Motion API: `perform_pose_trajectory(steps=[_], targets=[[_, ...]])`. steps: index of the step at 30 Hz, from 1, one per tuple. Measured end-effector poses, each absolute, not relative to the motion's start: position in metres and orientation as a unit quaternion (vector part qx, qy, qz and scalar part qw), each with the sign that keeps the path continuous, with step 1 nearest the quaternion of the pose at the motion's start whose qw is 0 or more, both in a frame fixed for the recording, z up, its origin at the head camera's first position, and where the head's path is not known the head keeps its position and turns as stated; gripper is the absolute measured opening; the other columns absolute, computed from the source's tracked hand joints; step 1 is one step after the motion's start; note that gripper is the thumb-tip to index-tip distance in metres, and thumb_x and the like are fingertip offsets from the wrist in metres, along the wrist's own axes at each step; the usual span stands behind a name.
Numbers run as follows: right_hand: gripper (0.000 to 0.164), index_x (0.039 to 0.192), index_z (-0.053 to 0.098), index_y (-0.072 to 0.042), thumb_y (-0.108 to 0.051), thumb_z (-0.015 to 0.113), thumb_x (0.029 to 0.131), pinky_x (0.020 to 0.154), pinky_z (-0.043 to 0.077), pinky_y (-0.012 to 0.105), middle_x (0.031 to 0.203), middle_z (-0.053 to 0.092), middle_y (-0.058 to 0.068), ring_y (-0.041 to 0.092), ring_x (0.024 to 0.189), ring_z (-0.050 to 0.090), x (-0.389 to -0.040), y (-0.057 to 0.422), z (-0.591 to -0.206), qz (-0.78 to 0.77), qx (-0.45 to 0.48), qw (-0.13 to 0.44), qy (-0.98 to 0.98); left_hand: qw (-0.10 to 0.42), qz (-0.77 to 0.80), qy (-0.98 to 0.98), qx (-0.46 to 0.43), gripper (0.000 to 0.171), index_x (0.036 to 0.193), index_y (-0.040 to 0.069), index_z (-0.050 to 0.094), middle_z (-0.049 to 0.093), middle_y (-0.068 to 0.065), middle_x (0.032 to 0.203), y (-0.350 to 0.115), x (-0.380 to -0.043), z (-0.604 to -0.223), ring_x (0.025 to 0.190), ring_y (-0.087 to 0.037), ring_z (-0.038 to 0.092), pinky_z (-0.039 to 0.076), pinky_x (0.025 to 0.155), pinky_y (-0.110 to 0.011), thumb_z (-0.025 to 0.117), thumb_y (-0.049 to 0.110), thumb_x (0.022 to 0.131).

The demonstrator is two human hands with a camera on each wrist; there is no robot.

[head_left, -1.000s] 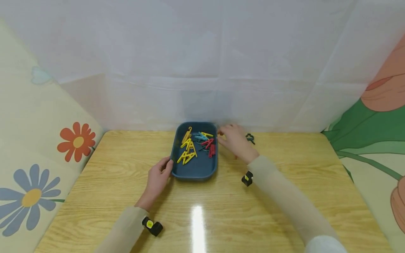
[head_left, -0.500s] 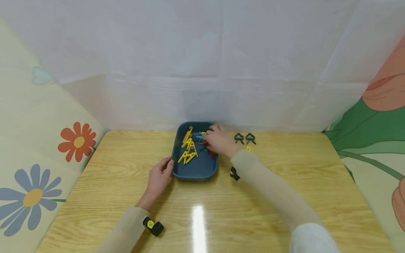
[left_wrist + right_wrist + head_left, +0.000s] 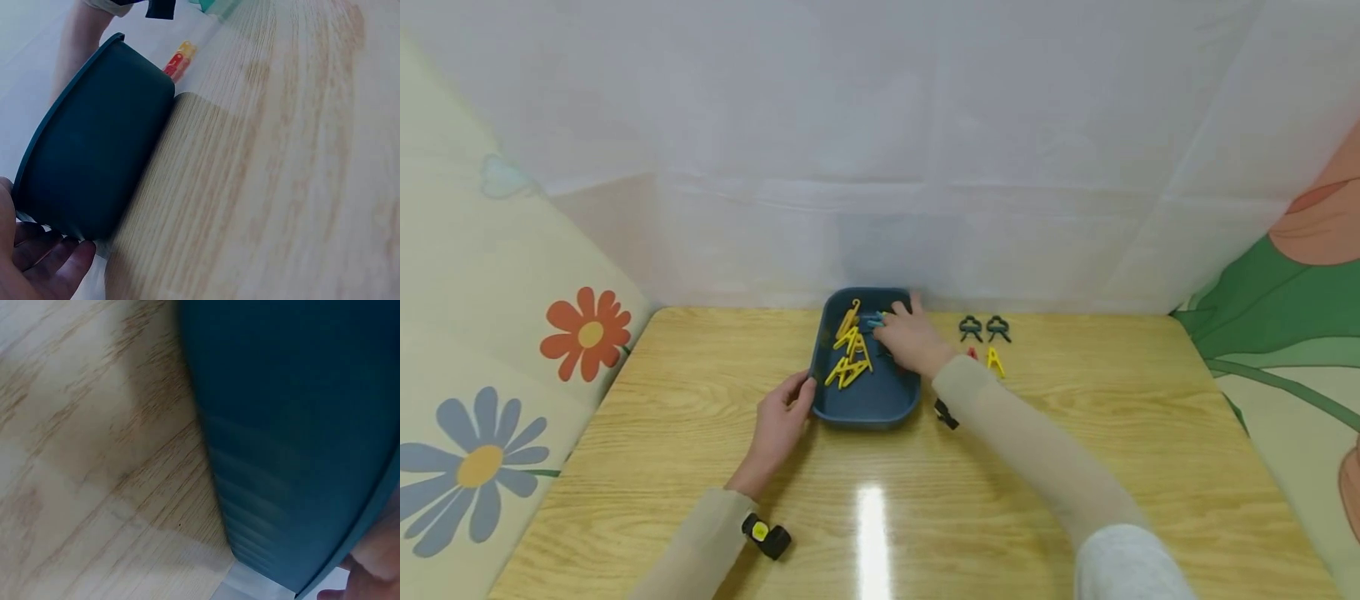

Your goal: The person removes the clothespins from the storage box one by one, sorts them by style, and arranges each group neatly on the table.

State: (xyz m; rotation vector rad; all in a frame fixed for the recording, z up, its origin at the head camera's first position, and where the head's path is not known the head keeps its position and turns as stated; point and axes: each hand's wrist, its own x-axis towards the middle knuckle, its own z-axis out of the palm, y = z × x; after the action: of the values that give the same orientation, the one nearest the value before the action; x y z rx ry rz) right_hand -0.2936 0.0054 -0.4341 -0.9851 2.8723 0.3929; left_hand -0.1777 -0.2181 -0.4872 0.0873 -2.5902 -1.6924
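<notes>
A dark blue plastic tray stands at the back of the table. My left hand holds its left side, thumb at the rim and fingers against the outer wall in the left wrist view. My right hand reaches over the right rim into the tray, its fingertips among the clips there; whether they pinch one is hidden. Yellow clothespins and a small yellow hanger lie in the tray's left half. A light blue clothespin peeks out beside my right fingertips.
Right of the tray, two dark green clips lie side by side on the wooden table. In front of them are a yellow clothespin and a partly covered red one. A white sheet hangs behind.
My right hand has moved left from beside the tray into it, covering the red clothespins there. The clips on the table have come into view. My left hand stays at the tray.
</notes>
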Motion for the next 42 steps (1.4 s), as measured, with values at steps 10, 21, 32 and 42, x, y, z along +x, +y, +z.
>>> perform_pose_trajectory(steps=[10, 21, 32, 42], targets=[[0.033, 0.136, 0.067, -0.021, -0.027, 0.067, 0.104, 0.123, 0.022, 0.062, 0.139, 0.064, 0.006, 0.031, 0.138, 0.047, -0.295, 0.013, -0.438, 0.080, -0.321, 0.025, 0.943, 0.024, -0.544, -0.838, 0.032, 0.039, 0.140, -0.003, 0.062, 0.067, -0.024, 0.131, -0.214, -0.177, -0.486, 0.115, -0.029, 0.064, 0.051, 0.078, -0.011, 0.054, 0.021, 0.110], [0.039, 0.135, 0.067, -0.014, -0.033, 0.071, 0.101, 0.120, 0.029, 0.055, 0.130, 0.069, 0.006, 0.032, 0.134, 0.050, -0.293, 0.034, -0.421, -0.112, -0.307, 0.001, 0.945, 0.010, -0.547, -0.836, 0.030, 0.042, 0.143, -0.002, 0.059, 0.065, -0.025, 0.135, -0.215, -0.177, -0.484, 0.119, -0.032, 0.064, 0.053, 0.081, -0.014, 0.051, 0.024, 0.111], [0.040, 0.135, 0.068, -0.005, -0.028, 0.070, 0.102, 0.112, 0.040, 0.049, 0.129, 0.070, 0.011, 0.033, 0.125, 0.055, -0.287, 0.070, -0.400, -0.217, -0.301, -0.057, 0.927, 0.016, -0.539, -0.841, 0.034, 0.041, 0.142, -0.002, 0.061, 0.066, -0.024, 0.134, -0.214, -0.177, -0.486, 0.119, -0.029, 0.062, 0.050, 0.080, -0.011, 0.051, 0.024, 0.111], [0.038, 0.131, 0.069, -0.001, -0.021, 0.073, 0.100, 0.113, 0.036, 0.056, 0.119, 0.073, 0.013, 0.036, 0.122, 0.056, -0.278, 0.118, -0.399, -0.275, -0.262, -0.087, 0.921, 0.011, -0.539, -0.841, 0.036, 0.042, 0.144, -0.001, 0.059, 0.065, -0.023, 0.136, -0.215, -0.178, -0.486, 0.121, -0.028, 0.061, 0.051, 0.083, -0.012, 0.051, 0.025, 0.111]])
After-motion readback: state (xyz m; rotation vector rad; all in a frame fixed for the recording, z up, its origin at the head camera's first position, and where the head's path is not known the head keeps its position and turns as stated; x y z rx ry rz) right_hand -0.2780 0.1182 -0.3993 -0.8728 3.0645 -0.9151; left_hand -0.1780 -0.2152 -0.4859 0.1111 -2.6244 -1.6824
